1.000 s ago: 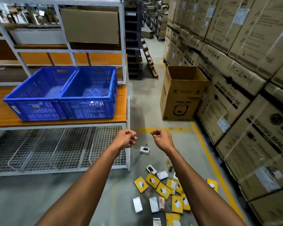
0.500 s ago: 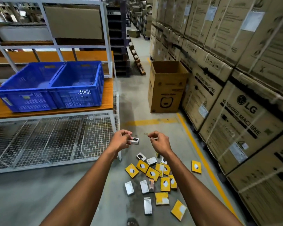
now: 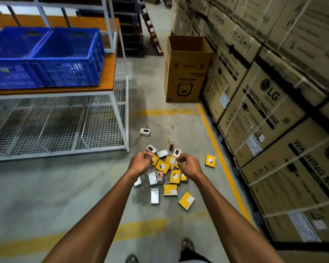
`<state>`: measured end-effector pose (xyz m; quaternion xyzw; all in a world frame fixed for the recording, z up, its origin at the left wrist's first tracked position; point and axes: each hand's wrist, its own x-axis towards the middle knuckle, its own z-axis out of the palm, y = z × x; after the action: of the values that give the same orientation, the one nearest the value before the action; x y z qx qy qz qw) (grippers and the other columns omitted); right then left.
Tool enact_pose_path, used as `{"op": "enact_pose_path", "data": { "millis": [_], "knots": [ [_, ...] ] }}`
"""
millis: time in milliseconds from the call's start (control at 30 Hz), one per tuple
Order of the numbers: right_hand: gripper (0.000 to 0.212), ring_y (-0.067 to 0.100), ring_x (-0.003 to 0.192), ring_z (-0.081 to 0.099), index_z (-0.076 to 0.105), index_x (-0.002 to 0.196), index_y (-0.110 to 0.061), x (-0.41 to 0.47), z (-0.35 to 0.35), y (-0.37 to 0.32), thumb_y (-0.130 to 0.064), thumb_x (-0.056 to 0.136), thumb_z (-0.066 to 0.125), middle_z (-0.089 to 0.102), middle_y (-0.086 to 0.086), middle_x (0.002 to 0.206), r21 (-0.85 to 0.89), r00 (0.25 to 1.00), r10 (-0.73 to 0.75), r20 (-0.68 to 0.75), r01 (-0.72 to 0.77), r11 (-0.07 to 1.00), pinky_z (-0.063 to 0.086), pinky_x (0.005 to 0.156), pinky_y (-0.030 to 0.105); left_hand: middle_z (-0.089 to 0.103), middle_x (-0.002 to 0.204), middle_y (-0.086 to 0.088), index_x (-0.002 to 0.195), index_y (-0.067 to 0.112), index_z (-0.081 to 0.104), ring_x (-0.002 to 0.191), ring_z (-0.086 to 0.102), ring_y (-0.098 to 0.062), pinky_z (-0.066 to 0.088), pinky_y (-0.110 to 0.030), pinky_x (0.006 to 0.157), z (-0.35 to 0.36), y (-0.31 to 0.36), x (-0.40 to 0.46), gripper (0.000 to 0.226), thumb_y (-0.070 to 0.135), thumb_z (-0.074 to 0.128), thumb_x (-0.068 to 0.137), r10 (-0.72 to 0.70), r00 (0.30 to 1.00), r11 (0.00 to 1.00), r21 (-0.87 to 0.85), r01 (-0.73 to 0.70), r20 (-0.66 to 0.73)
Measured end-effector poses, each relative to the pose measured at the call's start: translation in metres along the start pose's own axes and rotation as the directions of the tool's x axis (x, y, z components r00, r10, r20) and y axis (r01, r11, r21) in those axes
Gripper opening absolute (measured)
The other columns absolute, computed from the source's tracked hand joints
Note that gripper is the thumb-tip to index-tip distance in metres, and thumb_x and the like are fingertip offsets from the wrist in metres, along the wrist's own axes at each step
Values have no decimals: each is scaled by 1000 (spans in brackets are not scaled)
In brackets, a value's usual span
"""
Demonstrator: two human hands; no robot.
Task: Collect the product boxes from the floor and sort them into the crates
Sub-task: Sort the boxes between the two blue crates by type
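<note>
— Lying scattered on the grey concrete floor [image 3: 55, 186], the product boxes [image 3: 164, 177] are flat little rectangles, some glossy yellow with a white panel, others white or silvery. Which way do they run?

— Every way. One white box [image 3: 154, 196] has its long axis pointing straight up the frame, a yellow box [image 3: 186, 200] beside it sits on a diagonal, and another yellow one [image 3: 210, 160] lies apart, near the painted yellow line [image 3: 222, 164].

— And the hands?

— Both reach forward above the pile. The left hand [image 3: 141, 163] and the right hand [image 3: 189, 165] have fingers curled inward; nothing is visibly held, though the blur makes the fingertips hard to read.

— The crates?

— Two blue plastic crates [image 3: 65, 59] with latticed walls stand side by side, touching, on the orange wooden shelf [image 3: 104, 80] of a white metal rack, over a wire-mesh tier [image 3: 65, 128]. An open cardboard carton [image 3: 186, 69] stands upright by the strapped washing-machine cartons [image 3: 264, 111].
</note>
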<state>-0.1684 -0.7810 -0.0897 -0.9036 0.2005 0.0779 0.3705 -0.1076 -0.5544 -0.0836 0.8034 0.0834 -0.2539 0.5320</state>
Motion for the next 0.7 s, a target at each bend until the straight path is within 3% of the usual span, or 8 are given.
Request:
{"op": "enact_pose_path", "data": {
  "millis": [133,233,400,467,600,700],
  "knots": [
    [24,22,114,69,75,115,-12,9,-5,45,-12,92,70,76,5,118,-17,997,-23,74,25,1000,41,88,21,79,87,-2,84,33,74,73,67,-24,58,-39,76,46,-36,18,19,31,60,71,-80,997,993,84,80,-5],
    [24,23,112,69,75,116,-11,20,-9,82,-12,92,72,76,7,118,-18,993,-45,111,47,999,44,88,22,78,90,0,88,30,73,85,73,-28,60,-40,83,84,-38,15,18,33,59,75,-116,993,984,133,117,-12],
    [25,22,110,70,75,114,-12,44,-7,140,-7,89,72,77,7,115,-10,983,14,183,-12,1000,49,96,20,78,90,-3,89,30,71,85,71,-30,60,-39,80,138,-47,24,10,25,63,91,-150,988,978,143,154,-38],
    [27,22,110,69,75,114,-12,53,-5,154,-7,89,70,76,6,115,-19,979,33,200,-30,999,44,89,15,78,89,-4,89,30,71,79,70,-27,58,-36,76,149,-53,30,14,19,62,93,-147,988,977,151,153,-55],
    [26,24,110,69,75,114,-13,77,12,171,-9,89,69,75,6,117,-26,978,40,205,-36,999,47,91,21,77,95,-3,95,30,72,88,72,-24,59,-34,84,158,-69,48,14,20,63,96,-123,989,970,203,137,-77],
    [27,24,111,69,74,117,-13,93,35,182,-10,90,71,74,6,118,-32,976,44,215,-38,999,50,95,26,73,93,-4,104,24,73,84,69,-21,54,-28,78,163,-92,68,17,14,61,98,-125,988,960,239,143,-88]
  ]
}}
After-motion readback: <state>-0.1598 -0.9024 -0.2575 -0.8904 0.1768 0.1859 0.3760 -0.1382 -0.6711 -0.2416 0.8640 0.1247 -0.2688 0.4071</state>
